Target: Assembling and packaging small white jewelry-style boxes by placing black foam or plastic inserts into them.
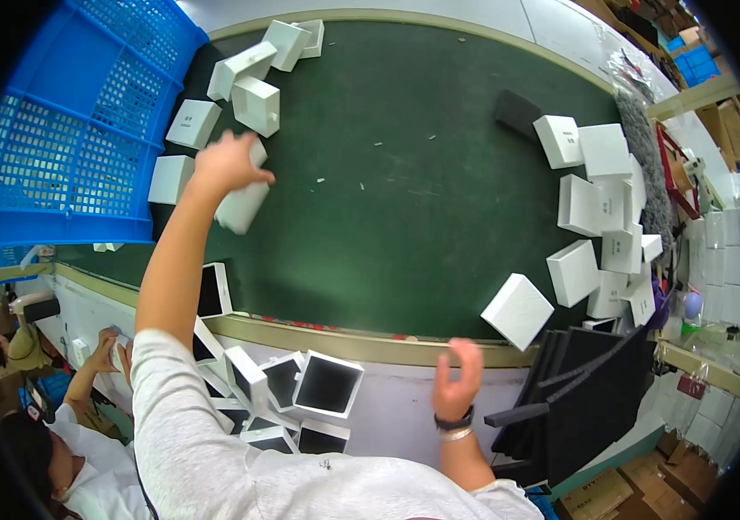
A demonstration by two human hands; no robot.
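Note:
Over the left part of the green work surface (370, 234), my left hand (227, 163) is closed around a white box (243, 206). Box and fingers are smeared by motion. Beyond it lies a loose group of white boxes (256, 106); two more white boxes (194, 124) rest beside the blue crate. My right hand (457, 381), with a black band and a bracelet at the wrist, hovers at the near edge. Its thumb stands apart from the fingers and it holds nothing. The nearest box to it is a tilted white one (518, 310).
A blue perforated crate (67, 130) stands at left. Open white trays with dark insides (327, 386) lie by the near rail. More white boxes (602, 204) and a dark block (517, 113) are at right, above black flat pieces (591, 399). Another person's hands (108, 351) work at lower left.

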